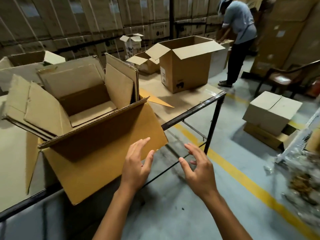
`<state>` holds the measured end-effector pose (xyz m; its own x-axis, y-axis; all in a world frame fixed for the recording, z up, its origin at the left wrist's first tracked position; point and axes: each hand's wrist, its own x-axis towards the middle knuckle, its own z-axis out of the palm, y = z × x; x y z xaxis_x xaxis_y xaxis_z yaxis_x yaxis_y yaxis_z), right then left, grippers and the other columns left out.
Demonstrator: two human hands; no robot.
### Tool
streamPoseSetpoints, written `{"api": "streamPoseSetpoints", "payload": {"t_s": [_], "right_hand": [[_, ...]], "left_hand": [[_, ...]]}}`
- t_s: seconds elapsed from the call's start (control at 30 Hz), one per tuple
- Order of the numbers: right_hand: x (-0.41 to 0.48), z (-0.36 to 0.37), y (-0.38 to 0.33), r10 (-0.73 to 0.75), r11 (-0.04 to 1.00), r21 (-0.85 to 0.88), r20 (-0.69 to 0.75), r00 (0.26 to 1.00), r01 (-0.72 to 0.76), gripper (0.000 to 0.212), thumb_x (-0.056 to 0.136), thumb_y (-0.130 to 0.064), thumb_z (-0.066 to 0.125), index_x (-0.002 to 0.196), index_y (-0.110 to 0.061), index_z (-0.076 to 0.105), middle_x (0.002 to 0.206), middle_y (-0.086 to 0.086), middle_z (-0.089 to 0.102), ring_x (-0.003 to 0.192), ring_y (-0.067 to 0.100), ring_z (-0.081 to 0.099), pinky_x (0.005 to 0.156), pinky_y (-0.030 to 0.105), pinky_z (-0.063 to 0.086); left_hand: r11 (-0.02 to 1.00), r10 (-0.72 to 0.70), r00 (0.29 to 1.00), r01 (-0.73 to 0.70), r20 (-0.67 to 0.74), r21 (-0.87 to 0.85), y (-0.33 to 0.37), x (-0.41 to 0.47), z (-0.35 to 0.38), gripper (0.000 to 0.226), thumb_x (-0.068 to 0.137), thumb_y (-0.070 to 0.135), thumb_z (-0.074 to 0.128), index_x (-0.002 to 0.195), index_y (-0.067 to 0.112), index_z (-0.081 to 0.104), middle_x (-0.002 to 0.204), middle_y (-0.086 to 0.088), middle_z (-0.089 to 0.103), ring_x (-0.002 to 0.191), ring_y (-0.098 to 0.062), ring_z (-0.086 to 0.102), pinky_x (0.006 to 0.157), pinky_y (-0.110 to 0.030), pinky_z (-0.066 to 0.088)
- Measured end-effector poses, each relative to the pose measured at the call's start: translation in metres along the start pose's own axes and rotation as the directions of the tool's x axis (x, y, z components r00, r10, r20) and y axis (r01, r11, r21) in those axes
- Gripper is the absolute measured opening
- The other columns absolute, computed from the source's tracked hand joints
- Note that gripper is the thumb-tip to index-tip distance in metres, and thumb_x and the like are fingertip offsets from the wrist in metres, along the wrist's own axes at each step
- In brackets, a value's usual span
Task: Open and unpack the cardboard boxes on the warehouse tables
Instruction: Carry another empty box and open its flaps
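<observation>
A large open cardboard box (90, 168) sits tilted at the near edge of the table (194, 110), its flaps spread and flat cardboard sheets standing inside. My left hand (138, 163) hovers just right of the box's front flap with fingers spread and holds nothing. My right hand (197, 168) is held over the floor beyond the table edge, fingers loosely bent and empty. A second open box (187, 71) stands upright farther along the table.
Smaller open boxes (143, 63) lie at the table's far end. A person (237, 37) bends over cartons at the back right. Stacked closed boxes (270, 116) and a chair (284, 78) stand on the floor right. Cartons line the back wall.
</observation>
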<state>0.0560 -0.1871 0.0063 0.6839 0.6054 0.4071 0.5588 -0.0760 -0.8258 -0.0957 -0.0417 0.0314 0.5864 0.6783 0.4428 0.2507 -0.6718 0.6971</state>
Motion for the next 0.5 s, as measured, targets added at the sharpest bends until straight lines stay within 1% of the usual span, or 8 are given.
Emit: {"api": "streamPoseSetpoints", "payload": {"t_s": [0.1, 0.23, 0.37, 0.5], "right_hand": [[0.000, -0.007, 0.007, -0.026, 1.000, -0.007, 0.049, 0.998, 0.026, 0.053, 0.088, -0.048, 0.057, 0.133, -0.020, 0.062, 0.136, -0.006, 0.058, 0.127, 0.009, 0.054, 0.092, 0.042, 0.056], [-0.007, -0.009, 0.011, -0.076, 0.997, 0.031, 0.193, 0.978, 0.072, 0.054, 0.089, -0.048, 0.057, 0.135, -0.021, 0.060, 0.138, -0.007, 0.057, 0.129, 0.009, 0.052, 0.094, 0.046, 0.054], [-0.023, 0.000, 0.007, -0.169, 0.985, 0.098, 0.368, 0.914, 0.143, 0.051, 0.090, -0.047, 0.057, 0.133, -0.020, 0.060, 0.139, -0.005, 0.057, 0.126, 0.013, 0.054, 0.094, 0.047, 0.053], [-0.055, 0.026, -0.007, -0.224, 0.971, 0.190, 0.521, 0.824, 0.143, 0.054, 0.089, -0.048, 0.056, 0.135, -0.020, 0.059, 0.139, -0.005, 0.056, 0.124, 0.015, 0.056, 0.093, 0.047, 0.054]], "left_hand": [[1.000, -0.008, 0.999, 0.008, -0.043, -0.004, 0.012, -0.005, 0.003, 0.043, 0.093, 0.045, 0.048, 0.134, 0.033, 0.050, 0.130, 0.014, 0.053, 0.125, -0.006, 0.050, 0.103, -0.029, 0.043], [0.995, -0.090, 0.984, 0.095, -0.155, 0.026, 0.029, -0.028, 0.000, 0.047, 0.093, 0.046, 0.048, 0.136, 0.027, 0.053, 0.131, 0.012, 0.054, 0.125, -0.006, 0.049, 0.104, -0.033, 0.045], [0.982, -0.141, 0.945, 0.171, -0.295, 0.076, 0.040, -0.071, -0.009, 0.045, 0.094, 0.039, 0.052, 0.133, 0.017, 0.059, 0.129, 0.003, 0.061, 0.124, -0.014, 0.053, 0.103, -0.038, 0.046], [0.944, -0.256, 0.877, 0.318, -0.408, 0.092, 0.039, -0.140, -0.030, 0.045, 0.094, 0.037, 0.053, 0.134, 0.017, 0.058, 0.129, 0.004, 0.061, 0.124, -0.014, 0.054, 0.102, -0.043, 0.048]]}}
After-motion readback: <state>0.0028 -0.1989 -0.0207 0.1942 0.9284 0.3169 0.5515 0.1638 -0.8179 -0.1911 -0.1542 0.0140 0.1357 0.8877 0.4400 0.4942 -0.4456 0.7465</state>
